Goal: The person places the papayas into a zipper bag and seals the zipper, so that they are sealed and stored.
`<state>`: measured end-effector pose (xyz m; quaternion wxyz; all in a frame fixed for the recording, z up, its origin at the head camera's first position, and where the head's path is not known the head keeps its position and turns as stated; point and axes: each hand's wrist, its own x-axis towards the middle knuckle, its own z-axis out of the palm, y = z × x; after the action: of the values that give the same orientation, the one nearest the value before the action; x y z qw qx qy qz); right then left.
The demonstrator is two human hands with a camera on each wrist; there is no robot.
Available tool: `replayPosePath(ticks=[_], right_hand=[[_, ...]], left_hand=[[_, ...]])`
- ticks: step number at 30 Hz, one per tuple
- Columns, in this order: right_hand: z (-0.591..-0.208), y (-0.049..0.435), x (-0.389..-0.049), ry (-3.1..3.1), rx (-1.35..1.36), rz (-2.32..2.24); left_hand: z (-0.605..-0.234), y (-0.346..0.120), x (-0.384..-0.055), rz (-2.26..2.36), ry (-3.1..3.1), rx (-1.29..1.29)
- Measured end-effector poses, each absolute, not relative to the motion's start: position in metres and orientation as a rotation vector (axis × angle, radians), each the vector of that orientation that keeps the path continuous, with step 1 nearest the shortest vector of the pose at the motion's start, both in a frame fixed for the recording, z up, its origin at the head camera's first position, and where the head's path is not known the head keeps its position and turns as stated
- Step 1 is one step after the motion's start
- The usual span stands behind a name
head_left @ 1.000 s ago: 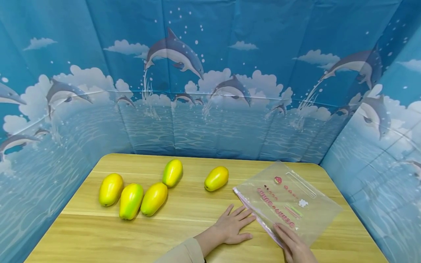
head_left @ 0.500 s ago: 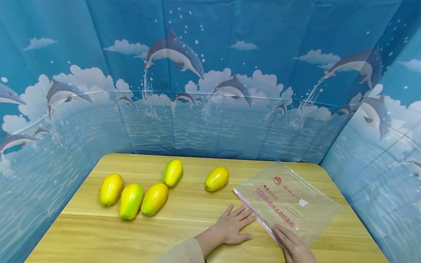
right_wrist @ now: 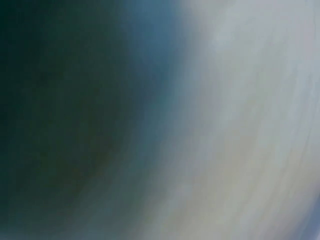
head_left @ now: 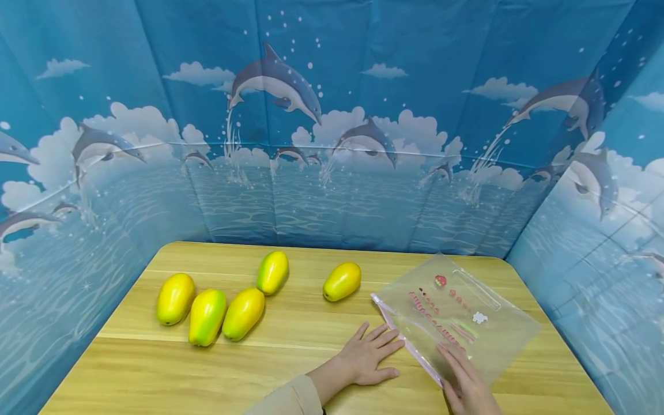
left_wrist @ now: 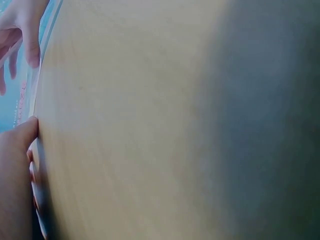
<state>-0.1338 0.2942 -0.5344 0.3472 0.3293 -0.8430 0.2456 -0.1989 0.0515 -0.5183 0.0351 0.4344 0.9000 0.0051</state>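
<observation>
A clear zip bag (head_left: 493,340) with pink print and a pink zip edge lies flat at the right of the table. My left hand (head_left: 365,357) rests palm down beside it, fingers spread, fingertips at the zip edge. Over the bag's near corner lies my right hand (head_left: 469,386), its fingers fairly straight on the film and its thumb by the zip's near end. The left wrist view catches both hands along the bag's edge, the left hand (left_wrist: 15,170) below the right hand (left_wrist: 22,30). Only blur shows in the right wrist view.
A glossy yellow-green papaya-like fruit (head_left: 342,282) lies left of the bag. Several more, among them a greener fruit (head_left: 207,317), are grouped at the left of the wooden table (head_left: 171,380). A blue dolphin-print curtain (head_left: 332,196) hangs behind and at the sides.
My right hand's fingers have shifted slightly up and right, farther onto the film. The bag's zip edge and print have moved a little to the right. My left hand has stayed put.
</observation>
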Motion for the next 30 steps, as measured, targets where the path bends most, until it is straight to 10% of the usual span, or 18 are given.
replayPosePath(ticks=[30], right_hand=[[-0.521,0.291,-0.131,-2.25,0.604,0.928]], left_hand=[[-0.52,0.051,-0.2,0.038,2.764,1.346]])
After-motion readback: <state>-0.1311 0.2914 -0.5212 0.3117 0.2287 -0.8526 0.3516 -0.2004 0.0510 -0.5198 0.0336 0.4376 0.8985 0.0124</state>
